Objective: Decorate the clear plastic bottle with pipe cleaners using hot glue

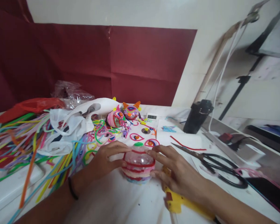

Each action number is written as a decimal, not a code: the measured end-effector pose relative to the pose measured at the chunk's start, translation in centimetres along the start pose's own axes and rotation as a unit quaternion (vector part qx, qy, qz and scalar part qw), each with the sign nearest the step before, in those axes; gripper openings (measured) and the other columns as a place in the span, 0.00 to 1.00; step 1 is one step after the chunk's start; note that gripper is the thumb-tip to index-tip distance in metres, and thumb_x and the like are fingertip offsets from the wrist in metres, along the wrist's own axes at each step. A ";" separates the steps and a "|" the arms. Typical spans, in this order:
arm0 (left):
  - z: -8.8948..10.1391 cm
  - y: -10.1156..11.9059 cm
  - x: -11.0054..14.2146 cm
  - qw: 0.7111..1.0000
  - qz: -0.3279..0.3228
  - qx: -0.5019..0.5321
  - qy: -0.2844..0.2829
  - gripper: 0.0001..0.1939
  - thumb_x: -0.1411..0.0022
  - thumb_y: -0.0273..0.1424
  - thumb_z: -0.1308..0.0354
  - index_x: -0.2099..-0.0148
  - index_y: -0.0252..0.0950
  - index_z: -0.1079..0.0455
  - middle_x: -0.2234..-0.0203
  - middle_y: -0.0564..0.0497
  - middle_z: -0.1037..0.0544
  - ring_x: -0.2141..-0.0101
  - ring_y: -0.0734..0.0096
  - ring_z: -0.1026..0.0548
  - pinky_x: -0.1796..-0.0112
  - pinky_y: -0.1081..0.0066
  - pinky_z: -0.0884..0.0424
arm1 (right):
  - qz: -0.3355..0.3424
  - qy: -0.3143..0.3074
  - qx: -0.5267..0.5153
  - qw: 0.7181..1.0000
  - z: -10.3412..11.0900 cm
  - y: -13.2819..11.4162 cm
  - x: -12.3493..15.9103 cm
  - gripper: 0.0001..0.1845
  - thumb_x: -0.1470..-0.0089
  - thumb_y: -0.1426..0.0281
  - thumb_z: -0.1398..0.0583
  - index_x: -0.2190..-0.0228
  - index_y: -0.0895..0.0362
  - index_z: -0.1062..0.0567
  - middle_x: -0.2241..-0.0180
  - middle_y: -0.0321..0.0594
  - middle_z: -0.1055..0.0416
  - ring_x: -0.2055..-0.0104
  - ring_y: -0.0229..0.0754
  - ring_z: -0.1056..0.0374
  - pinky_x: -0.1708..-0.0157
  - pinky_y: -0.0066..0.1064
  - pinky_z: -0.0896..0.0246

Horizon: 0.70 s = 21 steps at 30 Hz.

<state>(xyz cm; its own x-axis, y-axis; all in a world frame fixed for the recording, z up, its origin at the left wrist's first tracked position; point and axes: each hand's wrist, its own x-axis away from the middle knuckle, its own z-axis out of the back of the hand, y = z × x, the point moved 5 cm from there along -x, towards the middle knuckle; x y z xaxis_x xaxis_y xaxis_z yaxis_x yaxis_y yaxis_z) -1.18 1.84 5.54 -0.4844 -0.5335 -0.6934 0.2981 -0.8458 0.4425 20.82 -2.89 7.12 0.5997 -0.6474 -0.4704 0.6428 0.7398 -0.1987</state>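
A small round clear plastic bottle (139, 159) with a green top stands upright on the white table in front of me. Red pipe cleaner rings it, with pink, cream and blue bands lower down. From the left side my left hand (113, 155) grips it with thumb and fingertips, and a black band circles that wrist. On the opposite side, the fingertips of my right hand (169, 163) press against its rim and wall. Partly hidden below my right forearm lies a yellow glue gun (174, 203). Just behind the bottle are flat pipe-cleaner eyes (137, 137).
Loose coloured pipe cleaners (35, 140) heap up on the left beside a white plastic bag (67, 129). Two decorated balls (131, 112) sit at the back. Black-handled scissors (207, 160), a red pipe cleaner (189, 146), a phone (270, 193) and a black tumbler (198, 116) are on the right.
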 end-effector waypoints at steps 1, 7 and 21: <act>0.0 -0.1 -0.1 1.000 -0.004 0.002 0.000 0.16 0.40 0.42 0.37 0.52 0.40 0.22 0.62 0.46 0.17 0.60 0.63 0.20 0.58 0.65 0.24 | -0.004 -0.006 -0.009 1.000 0.0 0.2 -0.1 0.23 0.42 0.69 0.39 0.46 0.61 0.29 0.51 0.56 0.29 0.52 0.54 0.30 0.54 0.49 0.30; -0.4 0.0 -0.2 0.999 0.038 -0.009 0.011 0.12 0.40 0.37 0.36 0.54 0.42 0.20 0.63 0.47 0.16 0.62 0.64 0.19 0.61 0.68 0.22 | 0.040 -0.021 -0.077 0.996 0.2 2.3 -0.6 0.26 0.40 0.64 0.39 0.43 0.57 0.31 0.50 0.54 0.29 0.49 0.51 0.30 0.51 0.45 0.31; -1.5 2.3 0.5 0.995 0.010 -0.085 0.045 0.17 0.38 0.39 0.38 0.47 0.45 0.26 0.61 0.51 0.18 0.63 0.66 0.19 0.61 0.70 0.22 | 0.099 0.000 -0.117 0.988 0.7 3.4 0.6 0.23 0.39 0.72 0.41 0.43 0.57 0.32 0.47 0.53 0.26 0.44 0.48 0.31 0.45 0.46 0.35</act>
<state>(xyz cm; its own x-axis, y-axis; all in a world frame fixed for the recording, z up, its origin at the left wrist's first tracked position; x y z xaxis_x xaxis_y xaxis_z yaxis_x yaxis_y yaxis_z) 0.55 -0.39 5.37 -0.4040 -0.5417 -0.7371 0.4449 -0.8204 0.3591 23.70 -0.92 6.77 0.7025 -0.4861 -0.5199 0.3853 0.8739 -0.2964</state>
